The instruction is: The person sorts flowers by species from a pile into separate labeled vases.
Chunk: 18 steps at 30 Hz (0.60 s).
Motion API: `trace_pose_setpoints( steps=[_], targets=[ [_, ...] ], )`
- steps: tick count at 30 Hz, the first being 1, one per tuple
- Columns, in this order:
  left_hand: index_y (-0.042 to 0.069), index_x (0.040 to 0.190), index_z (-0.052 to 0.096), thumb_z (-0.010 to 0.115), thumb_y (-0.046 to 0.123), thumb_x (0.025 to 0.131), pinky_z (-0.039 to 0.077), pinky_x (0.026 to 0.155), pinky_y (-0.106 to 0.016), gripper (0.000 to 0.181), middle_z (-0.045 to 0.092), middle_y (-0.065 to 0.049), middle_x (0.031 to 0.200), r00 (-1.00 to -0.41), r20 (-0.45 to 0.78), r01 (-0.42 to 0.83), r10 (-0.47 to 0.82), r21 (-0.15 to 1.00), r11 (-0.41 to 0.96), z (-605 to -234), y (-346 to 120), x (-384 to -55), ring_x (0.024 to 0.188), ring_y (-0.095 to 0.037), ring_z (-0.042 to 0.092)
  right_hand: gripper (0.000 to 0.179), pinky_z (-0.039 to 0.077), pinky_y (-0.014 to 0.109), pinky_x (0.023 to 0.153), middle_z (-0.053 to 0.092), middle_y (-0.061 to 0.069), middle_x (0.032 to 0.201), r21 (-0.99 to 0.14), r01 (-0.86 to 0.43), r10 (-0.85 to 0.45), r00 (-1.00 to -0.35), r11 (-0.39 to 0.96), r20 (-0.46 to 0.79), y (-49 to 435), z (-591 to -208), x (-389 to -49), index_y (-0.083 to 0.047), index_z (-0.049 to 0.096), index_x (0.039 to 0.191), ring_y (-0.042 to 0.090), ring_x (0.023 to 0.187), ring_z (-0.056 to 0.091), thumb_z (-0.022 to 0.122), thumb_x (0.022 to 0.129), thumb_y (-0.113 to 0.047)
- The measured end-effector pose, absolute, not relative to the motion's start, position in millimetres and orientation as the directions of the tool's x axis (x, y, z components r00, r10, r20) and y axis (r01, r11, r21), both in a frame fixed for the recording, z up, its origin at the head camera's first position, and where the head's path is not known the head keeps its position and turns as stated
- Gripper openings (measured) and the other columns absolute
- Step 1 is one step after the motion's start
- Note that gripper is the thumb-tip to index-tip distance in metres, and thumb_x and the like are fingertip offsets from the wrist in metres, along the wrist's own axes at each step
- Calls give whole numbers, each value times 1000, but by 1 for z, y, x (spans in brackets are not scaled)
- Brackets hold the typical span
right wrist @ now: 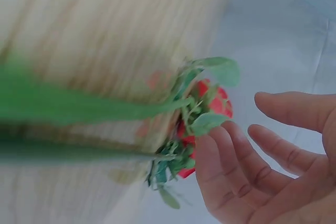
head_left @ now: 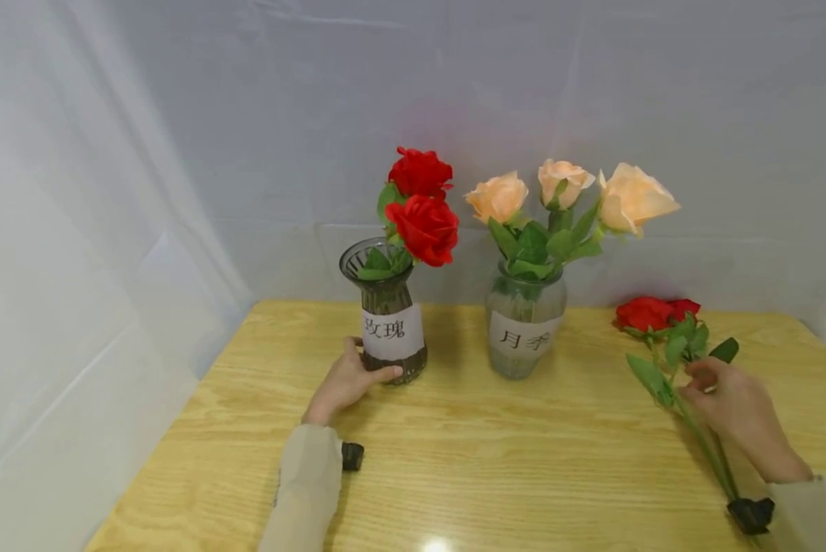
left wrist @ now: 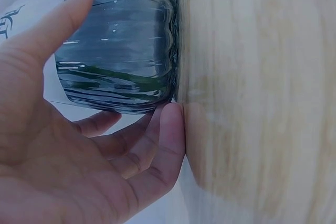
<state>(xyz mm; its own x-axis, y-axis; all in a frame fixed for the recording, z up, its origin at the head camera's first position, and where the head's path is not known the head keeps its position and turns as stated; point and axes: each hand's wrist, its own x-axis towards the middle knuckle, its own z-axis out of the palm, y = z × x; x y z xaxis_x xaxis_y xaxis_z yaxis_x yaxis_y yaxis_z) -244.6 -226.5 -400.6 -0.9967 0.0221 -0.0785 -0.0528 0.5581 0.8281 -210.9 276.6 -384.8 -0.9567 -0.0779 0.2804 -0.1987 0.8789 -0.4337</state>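
My left hand (head_left: 346, 387) holds a dark fluted glass vase (head_left: 385, 297) low near its base, thumb across the front and fingers round the far side. Two red roses (head_left: 423, 230) lean out of its mouth to the right, and its white paper label (head_left: 394, 333) reads 玫瑰. At the right, my right hand (head_left: 742, 410) hovers over the stems of red roses (head_left: 644, 314) lying on the table. In the right wrist view its thumb and loosely bent fingers (right wrist: 252, 156) stand apart with nothing between them, close beside the leaves (right wrist: 207, 123).
Between the hands stands a clear glass vase (head_left: 493, 299) labelled 月季, holding three peach roses (head_left: 499, 198). The wooden table (head_left: 523, 460) ends at a pale sheet (head_left: 303, 138) behind, with another sheet at the left. Black straps (head_left: 352, 456) sit at both wrists.
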Motion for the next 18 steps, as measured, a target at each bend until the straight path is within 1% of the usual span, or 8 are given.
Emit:
trace_pose_setpoints(
  steps=[5, 9, 14, 18],
  targets=[
    [-11, 147, 24, 81, 30, 88, 38, 111, -58, 91, 45, -39, 143, -997, -78, -53, 19, 820, 571, -400, -227, -244, 133, -48, 46, 32, 54, 53, 61, 67, 28, 87, -441, -154, -88, -982, 884, 166, 287, -385, -211, 20, 57, 108, 42, 74, 65, 70, 90, -3],
    [-12, 147, 23, 81, 31, 88, 39, 111, -57, 93, 45, -39, 143, -997, -75, -52, 16, 812, 582, -402, -227, -245, 132, -48, 47, 34, 53, 56, 65, 67, 28, 90, -440, -130, -96, -990, 888, 100, 292, -386, -213, 20, 56, 110, 44, 78, 64, 68, 92, -6],
    [-12, 148, 22, 81, 34, 87, 36, 112, -58, 96, 42, -40, 144, -997, -79, -52, 19, 804, 592, -400, -226, -245, 134, -49, 45, 32, 54, 55, 64, 68, 25, 88, -436, -124, -110, -992, 891, 57, 295, -386, -214, 18, 57, 109, 42, 77, 65, 69, 91, -6],
    [-11, 147, 23, 81, 34, 88, 37, 112, -58, 95, 43, -39, 144, -997, -79, -51, 23, 805, 591, -399, -226, -245, 134, -49, 45, 28, 54, 53, 63, 68, 21, 84, -423, -143, -143, -989, 895, 33, 297, -387, -213, 16, 59, 104, 39, 74, 65, 71, 88, -3]
  ],
)
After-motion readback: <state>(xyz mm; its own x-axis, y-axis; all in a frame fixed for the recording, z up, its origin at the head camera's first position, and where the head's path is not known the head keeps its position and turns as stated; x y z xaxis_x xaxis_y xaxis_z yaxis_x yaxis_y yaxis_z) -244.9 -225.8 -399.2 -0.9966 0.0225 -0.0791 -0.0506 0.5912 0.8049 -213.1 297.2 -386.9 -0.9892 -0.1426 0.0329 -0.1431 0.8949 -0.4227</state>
